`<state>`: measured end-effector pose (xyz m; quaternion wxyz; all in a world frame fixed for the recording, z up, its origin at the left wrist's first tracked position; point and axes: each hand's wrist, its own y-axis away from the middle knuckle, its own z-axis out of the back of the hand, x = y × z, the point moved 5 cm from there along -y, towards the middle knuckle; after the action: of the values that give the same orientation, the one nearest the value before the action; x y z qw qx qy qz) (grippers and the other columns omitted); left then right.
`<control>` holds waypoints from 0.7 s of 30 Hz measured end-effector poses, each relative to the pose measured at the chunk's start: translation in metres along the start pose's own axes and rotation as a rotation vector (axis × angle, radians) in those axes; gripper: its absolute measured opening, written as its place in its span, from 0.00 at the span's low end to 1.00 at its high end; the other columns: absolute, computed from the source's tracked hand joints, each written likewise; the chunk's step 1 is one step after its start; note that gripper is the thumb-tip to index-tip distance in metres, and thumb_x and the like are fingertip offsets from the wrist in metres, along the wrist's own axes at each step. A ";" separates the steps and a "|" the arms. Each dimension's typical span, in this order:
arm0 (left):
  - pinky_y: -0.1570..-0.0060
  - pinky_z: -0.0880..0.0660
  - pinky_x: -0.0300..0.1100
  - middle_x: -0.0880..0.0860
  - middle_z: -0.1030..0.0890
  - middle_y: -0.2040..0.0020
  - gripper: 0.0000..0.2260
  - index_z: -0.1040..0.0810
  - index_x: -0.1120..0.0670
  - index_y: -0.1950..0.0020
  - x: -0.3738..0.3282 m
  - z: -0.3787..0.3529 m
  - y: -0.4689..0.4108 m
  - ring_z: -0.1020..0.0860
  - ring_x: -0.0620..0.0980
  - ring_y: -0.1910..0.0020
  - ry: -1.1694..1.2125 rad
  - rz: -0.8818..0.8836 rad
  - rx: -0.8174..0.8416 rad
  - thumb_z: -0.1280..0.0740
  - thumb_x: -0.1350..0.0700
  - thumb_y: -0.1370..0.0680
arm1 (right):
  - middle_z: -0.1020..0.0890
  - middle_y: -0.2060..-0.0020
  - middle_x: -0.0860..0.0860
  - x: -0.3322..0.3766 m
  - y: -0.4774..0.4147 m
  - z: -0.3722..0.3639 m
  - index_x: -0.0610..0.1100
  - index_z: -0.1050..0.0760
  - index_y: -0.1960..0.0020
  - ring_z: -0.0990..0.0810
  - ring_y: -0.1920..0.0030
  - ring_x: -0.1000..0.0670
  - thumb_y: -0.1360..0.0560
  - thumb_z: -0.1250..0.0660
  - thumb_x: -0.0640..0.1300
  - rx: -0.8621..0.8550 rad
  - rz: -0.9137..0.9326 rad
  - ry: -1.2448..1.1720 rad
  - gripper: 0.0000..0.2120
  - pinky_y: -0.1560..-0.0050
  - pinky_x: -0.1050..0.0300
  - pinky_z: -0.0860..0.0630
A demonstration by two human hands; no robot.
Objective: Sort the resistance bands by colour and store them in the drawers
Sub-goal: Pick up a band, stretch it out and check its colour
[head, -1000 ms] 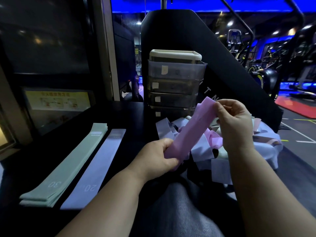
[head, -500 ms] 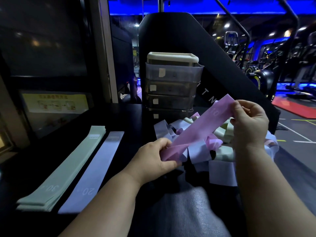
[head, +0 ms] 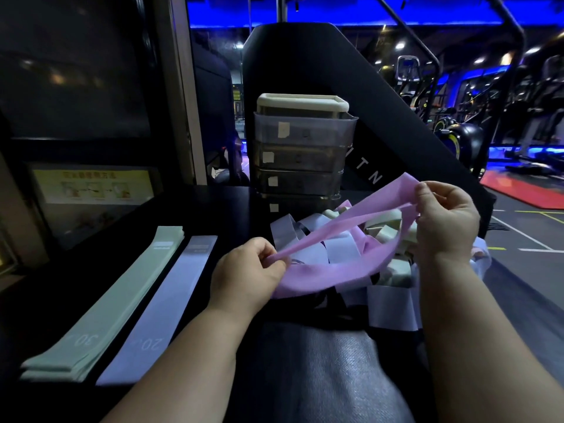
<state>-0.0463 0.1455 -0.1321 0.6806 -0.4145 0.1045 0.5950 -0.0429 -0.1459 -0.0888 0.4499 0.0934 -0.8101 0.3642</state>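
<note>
Pinching pink band point(head: 335, 271) at each end with fingers of left hand point(head: 247, 270) and right hand point(head: 445, 221), above tangled pile point(head: 341, 248). Sorted onto counter point(head: 213, 215): green stack point(head: 103, 300), lilac band point(head: 164, 303). Drawers point(head: 302, 154) seemingly shut, nothing stored.

Forearms outstretched; left grip point(head: 244, 270) low, right grip point(head: 445, 221) higher, each pinching the pink band point(head: 331, 270).

The room is a dark gym. A blue light strip point(head: 335, 9) glows along the far ceiling, with small white lamps point(head: 399, 45) at the right. Exercise machines point(head: 454, 138) stand far right on a grey floor point(head: 531, 270) with painted lines and a red mat point(head: 525, 190). On the left is a yellow poster point(head: 91, 186) beside a pale pillar point(head: 177, 87). The near table point(head: 219, 215) is black.
</note>
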 end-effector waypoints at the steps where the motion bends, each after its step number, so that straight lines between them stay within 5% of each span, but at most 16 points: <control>1: 0.59 0.27 0.43 0.48 0.21 0.65 0.11 0.25 0.50 0.62 0.000 0.002 0.000 0.23 0.51 0.60 -0.031 0.008 -0.018 0.30 0.46 0.27 | 0.21 0.64 0.54 0.000 0.000 0.000 0.46 0.22 0.56 0.24 0.65 0.61 0.24 0.31 0.41 -0.013 0.007 0.005 0.03 0.60 0.67 0.27; 7: 0.70 0.35 0.41 0.47 0.27 0.72 0.18 0.30 0.53 0.67 0.000 -0.008 0.001 0.30 0.47 0.70 0.072 0.047 0.143 0.30 0.43 0.27 | 0.21 0.66 0.56 -0.003 -0.005 0.006 0.45 0.20 0.55 0.24 0.67 0.62 0.25 0.31 0.43 -0.071 0.013 0.037 0.02 0.61 0.69 0.28; 12: 0.65 0.31 0.39 0.44 0.26 0.70 0.06 0.27 0.52 0.62 -0.006 -0.014 0.003 0.29 0.45 0.68 0.243 0.025 0.355 0.32 0.51 0.33 | 0.21 0.64 0.55 -0.007 -0.014 0.016 0.51 0.23 0.61 0.24 0.65 0.59 0.26 0.31 0.45 -0.111 -0.029 0.010 0.06 0.59 0.64 0.27; 15: 0.63 0.31 0.40 0.44 0.25 0.67 0.10 0.26 0.52 0.58 -0.008 -0.015 0.006 0.29 0.45 0.66 0.337 0.056 0.452 0.39 0.54 0.38 | 0.20 0.63 0.54 -0.010 -0.017 0.022 0.51 0.23 0.62 0.23 0.63 0.57 0.28 0.32 0.47 -0.136 -0.048 -0.001 0.04 0.58 0.62 0.26; 21: 0.63 0.31 0.33 0.47 0.23 0.62 0.09 0.26 0.52 0.56 -0.006 -0.005 0.000 0.27 0.47 0.63 0.269 -0.012 0.204 0.36 0.66 0.30 | 0.21 0.64 0.54 -0.012 -0.021 0.023 0.51 0.24 0.62 0.24 0.64 0.58 0.25 0.32 0.44 -0.164 -0.058 -0.023 0.07 0.58 0.65 0.27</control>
<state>-0.0457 0.1375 -0.1316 0.7024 -0.4199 0.2522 0.5165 -0.0417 -0.1783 -0.0953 0.4572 0.0841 -0.8392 0.2824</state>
